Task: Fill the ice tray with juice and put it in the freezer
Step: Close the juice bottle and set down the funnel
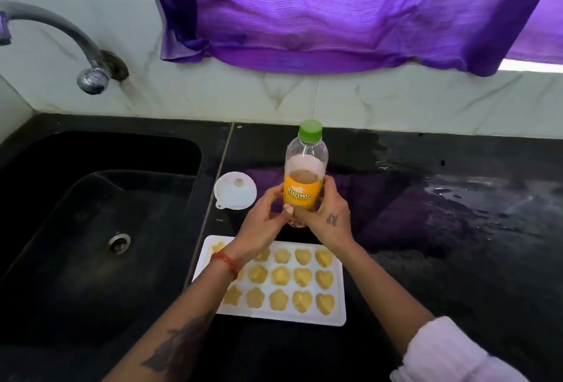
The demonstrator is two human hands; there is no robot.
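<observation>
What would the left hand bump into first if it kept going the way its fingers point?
The left hand already touches the juice bottle, so it would just press into it. Past that sits the right hand, holding the bottle's other side.

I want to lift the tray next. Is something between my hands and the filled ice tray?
Yes: both hands, left and right, hold the juice bottle behind the ice tray. Nothing lies on the tray; the left forearm crosses above it.

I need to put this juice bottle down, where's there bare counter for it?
Bare counter lies right of the ice tray, though it looks wet further back. A smaller bare strip sits behind the juice bottle by the wall. Left is crowded: the white funnel, then the sink.
</observation>
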